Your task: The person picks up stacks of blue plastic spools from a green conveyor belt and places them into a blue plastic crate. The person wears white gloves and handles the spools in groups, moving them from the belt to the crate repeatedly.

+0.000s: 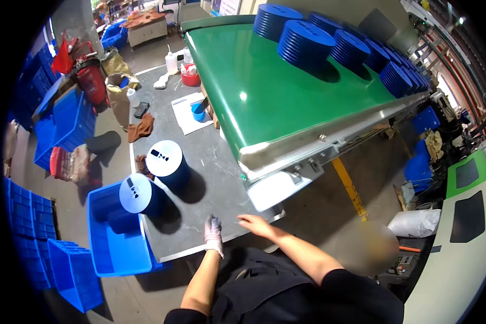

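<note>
Resting flat on the grey table (210, 178) edge, gloved left hand (214, 235) and bare right hand (252, 222), both open, empty.

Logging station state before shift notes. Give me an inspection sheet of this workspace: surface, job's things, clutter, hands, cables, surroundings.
Surface: grey worktable, scuffed, beside a green conveyor belt.
Job's things: two stacks of blue discs with white top labels, one mid-table, one at the table's left edge; more dark blue disc stacks on the belt.
Clutter: brown rag, white squeeze bottles, red bowl, small blue cup on white paper sheet.
Hands: left hand in a light glove, resting on the table's near edge; bare right hand flat on the same edge; both empty.
Cables: nothing seen.
Surroundings: blue plastic crate by the table, more blue crates on the floor, red bin.
</note>
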Available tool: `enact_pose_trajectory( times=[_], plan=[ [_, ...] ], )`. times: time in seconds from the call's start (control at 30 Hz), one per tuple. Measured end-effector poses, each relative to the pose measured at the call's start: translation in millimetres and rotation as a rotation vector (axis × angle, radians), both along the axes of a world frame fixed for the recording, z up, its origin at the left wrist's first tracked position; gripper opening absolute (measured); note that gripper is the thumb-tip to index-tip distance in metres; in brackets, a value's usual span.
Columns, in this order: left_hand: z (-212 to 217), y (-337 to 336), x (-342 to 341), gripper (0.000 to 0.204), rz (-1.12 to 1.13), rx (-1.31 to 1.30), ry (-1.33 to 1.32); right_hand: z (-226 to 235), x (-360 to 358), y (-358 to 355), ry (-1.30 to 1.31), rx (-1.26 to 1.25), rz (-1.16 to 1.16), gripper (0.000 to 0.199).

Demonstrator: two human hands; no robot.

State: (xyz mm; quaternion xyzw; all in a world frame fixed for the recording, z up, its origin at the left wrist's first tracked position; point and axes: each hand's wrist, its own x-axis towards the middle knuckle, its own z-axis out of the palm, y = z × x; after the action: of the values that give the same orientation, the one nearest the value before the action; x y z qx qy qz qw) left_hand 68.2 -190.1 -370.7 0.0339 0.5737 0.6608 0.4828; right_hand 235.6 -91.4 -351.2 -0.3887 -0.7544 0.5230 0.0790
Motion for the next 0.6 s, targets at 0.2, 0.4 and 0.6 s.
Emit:
enact_pose_trajectory(
  times=[0.2, 0.4, 0.6],
  plan=[
    [40, -25, 48, 0.038, 0.059, 0.004, -0.073, 74, 215, -59, -0.218, 0.029, -0.126, 0.042],
    [104, -20, 25, 0.036, 0.061, 0.019, 0.067, 27, 340, -130, -0.239, -0.457, -0.463, 0.039],
    [158, 17, -31, 0.041, 0.153, 0.139, 0.131, 87, 316, -95, -0.218, -0.153, -0.296, 0.045]
  ],
)
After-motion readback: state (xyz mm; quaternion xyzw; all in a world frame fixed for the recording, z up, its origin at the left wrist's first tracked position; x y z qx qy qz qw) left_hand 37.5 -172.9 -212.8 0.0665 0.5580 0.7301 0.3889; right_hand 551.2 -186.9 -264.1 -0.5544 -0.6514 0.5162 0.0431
